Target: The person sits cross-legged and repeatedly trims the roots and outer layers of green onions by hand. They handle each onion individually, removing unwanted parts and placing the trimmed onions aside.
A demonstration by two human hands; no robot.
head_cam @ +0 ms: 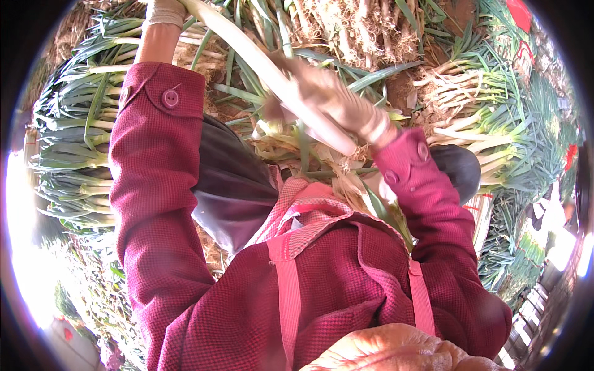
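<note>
A long pale stalk of a large green onion or leek point(246, 44) slants across in front of me, its root end point(355, 153) towards my right sleeve. At the top edge my left hand point(164, 11), in a light glove, holds the stalk's upper part; its fingers are cut off by the picture's rim. My right hand point(341, 99), also gloved, is at the lower half of the stalk and strongly blurred. Whether its fingers close round the stalk cannot be made out. Below lie loose papery peelings point(343, 178) and green leaves between my knees.
Trimmed green onions point(76, 153) lie stacked on the left, more point(499, 125) on the right. Unpeeled, rooty stalks point(362, 28) are heaped ahead. Dark-covered knees point(232, 181) flank the peelings. A bundle of pale strips point(482, 218) stands by the right knee.
</note>
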